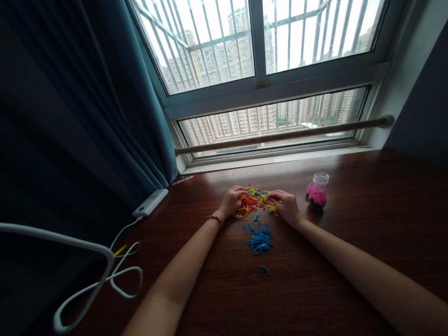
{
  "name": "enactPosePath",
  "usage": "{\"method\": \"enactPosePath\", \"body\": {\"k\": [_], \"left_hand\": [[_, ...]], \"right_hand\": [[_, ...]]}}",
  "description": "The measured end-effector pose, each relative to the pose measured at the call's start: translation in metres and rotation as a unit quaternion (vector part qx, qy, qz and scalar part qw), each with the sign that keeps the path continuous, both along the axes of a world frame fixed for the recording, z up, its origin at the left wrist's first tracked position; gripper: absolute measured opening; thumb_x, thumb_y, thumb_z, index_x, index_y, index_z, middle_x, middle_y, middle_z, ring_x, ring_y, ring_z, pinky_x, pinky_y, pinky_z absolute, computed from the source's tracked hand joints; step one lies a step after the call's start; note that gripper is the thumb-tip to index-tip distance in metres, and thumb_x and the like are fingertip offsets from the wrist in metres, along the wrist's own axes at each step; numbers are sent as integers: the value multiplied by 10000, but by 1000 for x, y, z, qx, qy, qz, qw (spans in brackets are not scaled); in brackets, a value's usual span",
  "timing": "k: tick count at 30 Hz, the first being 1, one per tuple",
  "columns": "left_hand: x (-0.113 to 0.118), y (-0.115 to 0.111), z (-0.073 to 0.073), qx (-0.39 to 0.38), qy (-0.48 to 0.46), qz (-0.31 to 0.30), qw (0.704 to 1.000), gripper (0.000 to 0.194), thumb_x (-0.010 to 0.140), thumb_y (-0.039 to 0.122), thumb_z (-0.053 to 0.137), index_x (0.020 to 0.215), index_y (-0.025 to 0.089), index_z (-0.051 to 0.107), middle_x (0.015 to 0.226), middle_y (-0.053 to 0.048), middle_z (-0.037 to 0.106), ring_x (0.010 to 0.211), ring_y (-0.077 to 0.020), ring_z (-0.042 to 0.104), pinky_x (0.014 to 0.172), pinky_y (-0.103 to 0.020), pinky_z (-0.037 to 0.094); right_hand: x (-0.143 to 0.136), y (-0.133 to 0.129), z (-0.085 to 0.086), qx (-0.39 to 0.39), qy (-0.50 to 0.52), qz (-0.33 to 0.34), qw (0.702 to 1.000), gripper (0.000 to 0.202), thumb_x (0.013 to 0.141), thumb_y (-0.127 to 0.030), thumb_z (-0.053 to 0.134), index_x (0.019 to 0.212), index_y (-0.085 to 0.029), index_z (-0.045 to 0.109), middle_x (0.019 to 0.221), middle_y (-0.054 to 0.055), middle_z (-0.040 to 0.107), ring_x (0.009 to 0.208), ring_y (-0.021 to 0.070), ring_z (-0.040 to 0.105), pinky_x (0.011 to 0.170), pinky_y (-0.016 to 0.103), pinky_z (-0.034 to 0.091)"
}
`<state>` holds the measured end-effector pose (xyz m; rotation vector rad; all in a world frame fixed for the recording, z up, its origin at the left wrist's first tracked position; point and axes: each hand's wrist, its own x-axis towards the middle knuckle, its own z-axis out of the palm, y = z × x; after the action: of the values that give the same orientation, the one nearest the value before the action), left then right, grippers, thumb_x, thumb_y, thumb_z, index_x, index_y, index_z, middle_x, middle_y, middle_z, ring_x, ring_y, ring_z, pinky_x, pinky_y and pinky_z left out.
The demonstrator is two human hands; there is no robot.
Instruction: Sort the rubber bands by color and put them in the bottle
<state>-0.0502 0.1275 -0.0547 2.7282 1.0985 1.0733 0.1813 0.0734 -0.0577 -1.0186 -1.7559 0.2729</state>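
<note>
Both of my hands are at a mixed pile of small red, yellow and orange elastic bands (pixel 249 201) on the wooden table. My left hand (pixel 232 200), with a beaded bracelet (pixel 216 218) at its wrist, reaches in from the left side; its fingers are curled inward onto the bands. On the opposite side, my right hand (pixel 285 205) has its thumb and fingers brought together over the yellow bands. What either hand pinches is too small to make out. Closer to me lies a separate heap of blue elastic bands (pixel 261 240), with one loose blue band (pixel 265 270) below it.
An open clear jar (pixel 321 179) stands at the right, with pink bands (pixel 318 193) in and beside it. A white power strip (pixel 151 204) and looping white cable (pixel 126 268) lie at the left. Behind are a blue curtain (pixel 115 93) and a barred window (pixel 259 42).
</note>
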Motion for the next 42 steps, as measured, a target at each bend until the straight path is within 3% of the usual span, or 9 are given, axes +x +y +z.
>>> {"method": "enactPosePath", "body": {"k": [5, 9, 13, 19, 22, 28, 31, 37, 42], "left_hand": [[3, -3, 4, -9, -55, 59, 997, 143, 708, 62, 513, 757, 168, 595, 833, -35, 586, 819, -157, 537, 773, -297, 446], [3, -1, 3, -16, -82, 95, 992, 56, 712, 118, 546, 709, 168, 571, 749, -23, 574, 751, -157, 536, 732, -294, 442], [2, 0, 2, -30, -107, 107, 988, 85, 735, 179, 553, 809, 158, 589, 784, -37, 607, 736, -159, 554, 722, -303, 450], [5, 0, 3, -86, -129, 81, 985, 153, 764, 259, 541, 794, 144, 637, 796, -55, 660, 734, -165, 598, 705, -301, 476], [8, -2, 7, -126, -135, 56, 981, 215, 771, 304, 536, 824, 127, 645, 778, -60, 673, 694, -159, 613, 631, -271, 493], [14, -12, 24, -252, -110, -121, 954, 205, 727, 325, 604, 767, 138, 676, 846, -75, 660, 809, -176, 598, 754, -298, 468], [18, -19, 31, -260, -77, -161, 949, 165, 709, 320, 628, 712, 168, 692, 841, -62, 653, 847, -184, 573, 833, -331, 424], [23, -22, 30, -229, -14, -170, 958, 155, 733, 314, 605, 693, 200, 702, 839, -44, 646, 878, -186, 534, 888, -343, 365], [23, -15, 16, -117, -34, -63, 991, 156, 778, 277, 547, 840, 211, 675, 915, -49, 636, 956, -192, 495, 898, -358, 361]], "right_hand": [[-11, -17, 6, 42, -107, 51, 992, 161, 837, -208, 470, 850, -186, 630, 798, 43, 649, 734, 148, 587, 694, 251, 441], [-28, -40, 14, 161, -278, 149, 935, 216, 877, -218, 395, 874, -185, 608, 727, 50, 600, 723, 148, 538, 678, 256, 420], [-36, -51, 21, 198, -321, 196, 905, 229, 881, -251, 384, 982, -172, 575, 761, 61, 590, 752, 159, 519, 698, 273, 426], [-10, -20, 14, 96, -226, 34, 969, 257, 849, -141, 380, 1038, -147, 553, 934, 97, 595, 927, 203, 492, 832, 339, 399], [8, 1, 7, 40, -181, -39, 982, 288, 804, -86, 388, 1030, -136, 560, 956, 101, 601, 964, 214, 482, 852, 349, 393], [15, 11, -1, 18, -246, 4, 969, 338, 734, -51, 425, 987, -182, 607, 1107, 58, 578, 1117, 210, 412, 930, 372, 326], [13, 11, -4, -1, -275, -11, 961, 362, 720, -41, 426, 997, -181, 614, 1131, 61, 571, 1154, 211, 384, 954, 378, 284], [17, 17, -9, -79, -230, -115, 963, 358, 748, -67, 407, 1038, -147, 602, 1081, 97, 594, 1078, 222, 442, 883, 348, 331], [16, 15, -7, -54, -232, -82, 968, 310, 746, -65, 418, 923, -181, 646, 1046, 59, 610, 1074, 215, 422, 906, 351, 309]]}}
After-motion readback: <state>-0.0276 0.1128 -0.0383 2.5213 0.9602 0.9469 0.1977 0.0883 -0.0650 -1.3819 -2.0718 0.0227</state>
